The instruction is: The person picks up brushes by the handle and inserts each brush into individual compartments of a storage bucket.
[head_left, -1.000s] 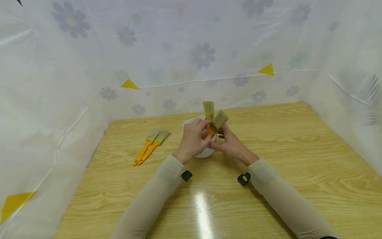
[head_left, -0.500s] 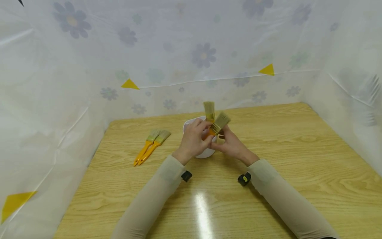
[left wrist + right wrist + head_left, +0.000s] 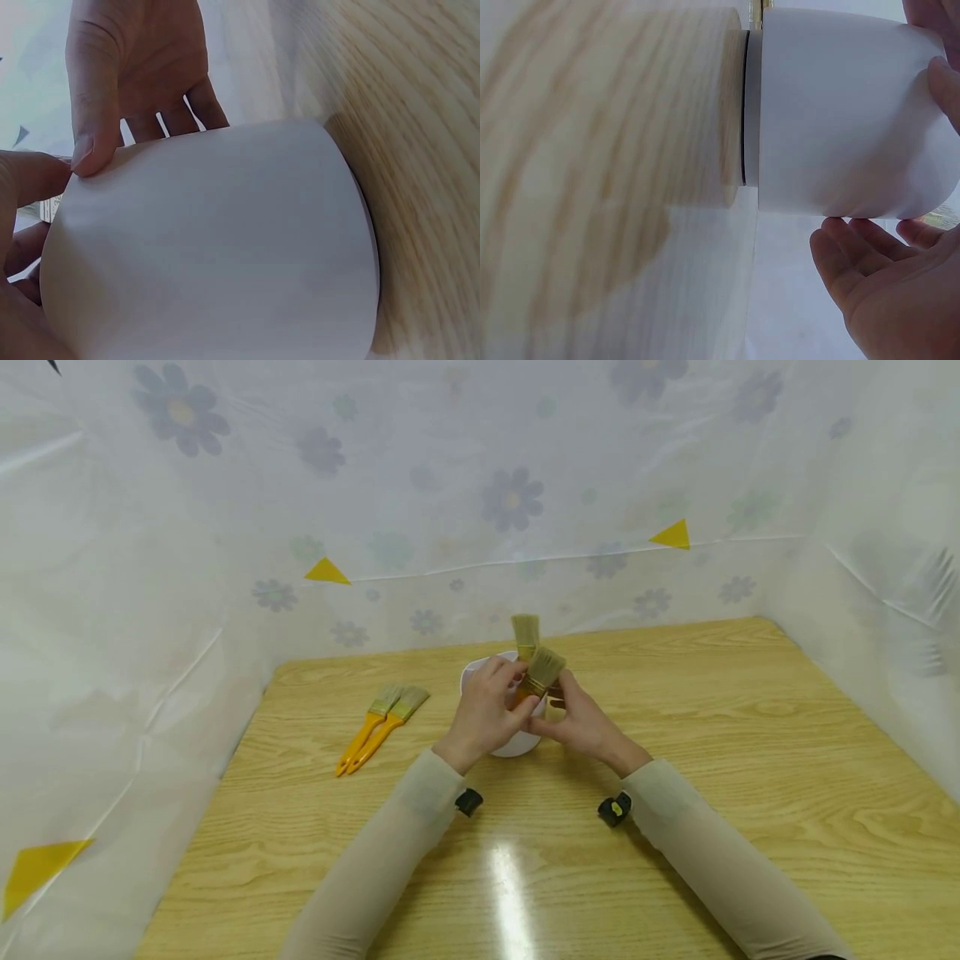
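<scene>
A white cup (image 3: 519, 746) stands on the wooden table between my two hands. My left hand (image 3: 483, 714) is over its rim, pinching a paintbrush (image 3: 546, 667) whose bristles point up and to the right. The orange handle of that brush mostly disappears behind the fingers. Behind it, a second paintbrush (image 3: 526, 628) rises upright from the cup, bristles up. My right hand (image 3: 585, 722) holds the cup's right side near the top. In the left wrist view, the right thumb (image 3: 94, 154) presses on the cup's rim, with the other fingers round the far side.
Two more paintbrushes (image 3: 378, 727) with orange handles lie side by side on the table (image 3: 720, 710), left of the cup. A translucent flowered sheet (image 3: 420, 510) encloses the back and sides, marked with yellow triangles (image 3: 326, 572).
The paintbrush in my left hand first shifts slightly right, then swings left and dips lower, its bristles more upright. My right hand stays on the cup; the second brush stays put.
</scene>
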`<state>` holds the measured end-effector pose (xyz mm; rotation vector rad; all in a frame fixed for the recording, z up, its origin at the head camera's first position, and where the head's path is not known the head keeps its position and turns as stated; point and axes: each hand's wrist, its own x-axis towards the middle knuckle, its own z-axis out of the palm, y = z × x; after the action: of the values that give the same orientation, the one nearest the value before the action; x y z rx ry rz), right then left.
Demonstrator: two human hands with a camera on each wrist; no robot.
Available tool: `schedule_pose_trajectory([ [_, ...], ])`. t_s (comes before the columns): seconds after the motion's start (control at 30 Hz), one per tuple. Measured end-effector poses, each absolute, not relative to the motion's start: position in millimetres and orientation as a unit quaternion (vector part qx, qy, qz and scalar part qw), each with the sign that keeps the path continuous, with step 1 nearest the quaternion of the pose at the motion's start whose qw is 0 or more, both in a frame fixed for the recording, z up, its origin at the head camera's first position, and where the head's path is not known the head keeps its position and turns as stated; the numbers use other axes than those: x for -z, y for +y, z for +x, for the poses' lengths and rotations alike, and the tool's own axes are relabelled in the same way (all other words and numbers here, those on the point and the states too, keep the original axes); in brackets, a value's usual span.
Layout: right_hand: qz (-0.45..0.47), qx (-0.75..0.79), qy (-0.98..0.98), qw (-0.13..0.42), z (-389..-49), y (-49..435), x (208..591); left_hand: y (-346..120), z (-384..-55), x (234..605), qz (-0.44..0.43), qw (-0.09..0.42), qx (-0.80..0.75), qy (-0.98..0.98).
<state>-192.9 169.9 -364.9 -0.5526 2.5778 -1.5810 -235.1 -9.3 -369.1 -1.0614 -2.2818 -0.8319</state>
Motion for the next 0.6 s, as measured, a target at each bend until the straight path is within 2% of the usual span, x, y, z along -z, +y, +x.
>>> schedule_pose_trajectory([
  [0.2,-0.182,0.518,0.835,0.034,-197,171,370,-9,-236,370,-0.389,0.250,0.305,-0.833],
  [0.4,-0.181,0.525,0.831,0.026,-213,177,397,-10,-234,368,-0.384,0.235,0.316,-0.835],
  [0.6,-0.180,0.528,0.830,0.016,-216,179,403,-12,-231,364,-0.382,0.222,0.342,-0.830],
])
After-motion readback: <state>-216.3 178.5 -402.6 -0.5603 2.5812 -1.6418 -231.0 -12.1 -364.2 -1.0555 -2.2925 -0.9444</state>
